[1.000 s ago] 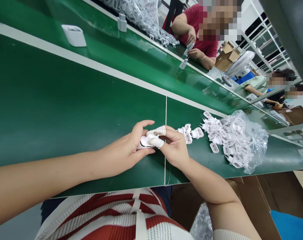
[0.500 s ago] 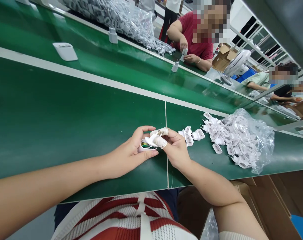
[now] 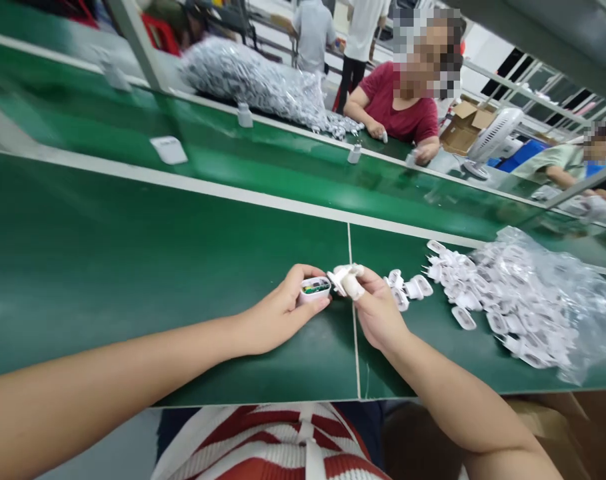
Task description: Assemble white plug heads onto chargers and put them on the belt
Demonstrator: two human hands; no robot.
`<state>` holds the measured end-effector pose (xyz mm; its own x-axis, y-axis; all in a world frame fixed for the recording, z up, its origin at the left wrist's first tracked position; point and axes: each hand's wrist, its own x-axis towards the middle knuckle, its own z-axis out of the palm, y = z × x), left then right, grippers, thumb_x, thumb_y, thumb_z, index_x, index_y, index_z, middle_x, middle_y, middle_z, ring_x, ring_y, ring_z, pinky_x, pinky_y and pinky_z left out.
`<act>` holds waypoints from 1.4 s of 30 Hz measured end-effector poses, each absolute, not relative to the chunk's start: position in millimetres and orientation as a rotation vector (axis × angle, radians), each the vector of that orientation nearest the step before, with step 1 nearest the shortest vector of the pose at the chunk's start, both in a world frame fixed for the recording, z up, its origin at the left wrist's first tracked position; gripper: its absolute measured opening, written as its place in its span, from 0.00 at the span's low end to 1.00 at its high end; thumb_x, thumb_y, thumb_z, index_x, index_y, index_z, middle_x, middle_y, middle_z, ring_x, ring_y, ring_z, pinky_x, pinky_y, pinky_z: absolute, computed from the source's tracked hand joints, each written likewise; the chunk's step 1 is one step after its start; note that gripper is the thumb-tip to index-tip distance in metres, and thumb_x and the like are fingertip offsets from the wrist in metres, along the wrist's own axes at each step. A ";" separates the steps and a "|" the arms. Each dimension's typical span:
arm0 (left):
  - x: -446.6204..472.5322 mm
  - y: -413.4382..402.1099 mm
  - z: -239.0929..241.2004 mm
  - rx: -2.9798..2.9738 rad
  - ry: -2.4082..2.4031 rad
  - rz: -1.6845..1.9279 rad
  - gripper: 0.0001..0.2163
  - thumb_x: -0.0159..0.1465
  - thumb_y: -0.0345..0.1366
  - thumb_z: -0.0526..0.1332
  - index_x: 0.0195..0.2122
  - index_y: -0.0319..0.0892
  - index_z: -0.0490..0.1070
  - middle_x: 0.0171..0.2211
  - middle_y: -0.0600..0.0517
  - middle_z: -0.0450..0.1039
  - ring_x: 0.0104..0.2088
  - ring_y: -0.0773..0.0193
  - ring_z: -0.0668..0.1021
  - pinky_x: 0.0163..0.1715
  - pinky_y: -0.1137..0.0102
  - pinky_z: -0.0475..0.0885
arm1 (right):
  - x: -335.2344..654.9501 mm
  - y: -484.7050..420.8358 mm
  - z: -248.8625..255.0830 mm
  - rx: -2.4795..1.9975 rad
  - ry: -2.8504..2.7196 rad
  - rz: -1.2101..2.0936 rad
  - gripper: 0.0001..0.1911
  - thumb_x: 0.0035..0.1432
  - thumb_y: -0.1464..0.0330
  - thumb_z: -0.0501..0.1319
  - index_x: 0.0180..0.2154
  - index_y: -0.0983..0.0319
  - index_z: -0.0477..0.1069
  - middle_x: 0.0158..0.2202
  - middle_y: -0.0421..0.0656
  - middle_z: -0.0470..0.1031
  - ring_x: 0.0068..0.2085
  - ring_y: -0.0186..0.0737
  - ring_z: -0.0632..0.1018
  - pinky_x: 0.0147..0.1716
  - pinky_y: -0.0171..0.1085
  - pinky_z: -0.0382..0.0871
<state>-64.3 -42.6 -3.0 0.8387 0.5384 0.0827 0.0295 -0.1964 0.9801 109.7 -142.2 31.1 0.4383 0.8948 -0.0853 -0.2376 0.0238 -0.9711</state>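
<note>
My left hand (image 3: 287, 308) is closed around a white charger housing (image 3: 313, 297), its open end facing up and a green circuit board showing inside. Just to the right, my right hand (image 3: 377, 303) pinches a white plug cover (image 3: 339, 280) between thumb and forefinger, both wearing pale finger cots. Housing and cover are close together at the rim; whether they touch I cannot tell. Beyond my right hand, several loose plug covers (image 3: 407, 288) lie on the green work surface (image 3: 183, 267).
A large heap of plug covers (image 3: 513, 307) spills from a clear plastic bag (image 3: 590, 300) at right. White charger pieces (image 3: 170, 150) stand on the green conveyor belt (image 3: 263, 173) beyond a pale rail. Across it sits a co-worker in red (image 3: 407, 107), beside a big bag of parts (image 3: 253, 80).
The plug cover has come off from over the housing to its right, leaving the housing's opening in plain sight. The view has shifted, and the co-worker's hands have moved apart.
</note>
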 end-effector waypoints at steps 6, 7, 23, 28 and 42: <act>-35.9 67.8 11.3 1.829 0.701 0.783 0.17 0.68 0.34 0.65 0.58 0.44 0.71 0.51 0.48 0.79 0.47 0.58 0.82 0.51 0.62 0.77 | 113.2 -139.3 25.8 -1.312 -0.743 0.886 0.20 0.47 0.52 0.81 0.35 0.56 0.82 0.37 0.42 0.82 0.36 0.39 0.77 0.46 0.44 0.78; -30.2 91.6 13.9 1.839 0.765 0.848 0.19 0.68 0.33 0.65 0.60 0.44 0.70 0.54 0.47 0.78 0.48 0.59 0.82 0.53 0.62 0.77 | 113.7 -138.3 23.0 -1.318 -0.779 0.882 0.19 0.47 0.53 0.81 0.34 0.56 0.81 0.37 0.41 0.82 0.36 0.39 0.78 0.46 0.44 0.78; -4.2 277.7 -12.9 1.963 1.240 0.932 0.22 0.71 0.40 0.69 0.64 0.40 0.71 0.58 0.42 0.77 0.54 0.50 0.81 0.56 0.49 0.78 | 110.0 -134.3 10.5 -1.505 -1.174 0.743 0.08 0.58 0.59 0.76 0.36 0.54 0.83 0.35 0.40 0.79 0.36 0.38 0.77 0.42 0.38 0.73; -42.9 289.2 -4.6 2.005 1.303 0.975 0.45 0.58 0.32 0.78 0.73 0.37 0.60 0.65 0.40 0.74 0.66 0.47 0.75 0.68 0.58 0.68 | 113.5 -131.5 11.6 -1.502 -1.216 0.747 0.06 0.60 0.60 0.75 0.39 0.52 0.84 0.36 0.40 0.80 0.36 0.37 0.78 0.40 0.35 0.73; -172.8 317.5 18.0 1.628 1.975 1.046 0.15 0.72 0.41 0.67 0.56 0.39 0.75 0.54 0.43 0.78 0.53 0.51 0.82 0.56 0.49 0.78 | 106.2 -134.6 3.3 -1.507 -0.987 0.781 0.14 0.60 0.55 0.73 0.39 0.58 0.79 0.39 0.42 0.78 0.40 0.39 0.81 0.43 0.37 0.77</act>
<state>-172.8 317.5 18.0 -0.2608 0.9508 0.1673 0.6728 0.0547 0.7378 106.2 -134.6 3.3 0.4315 0.9011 0.0425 0.1659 -0.0330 -0.9856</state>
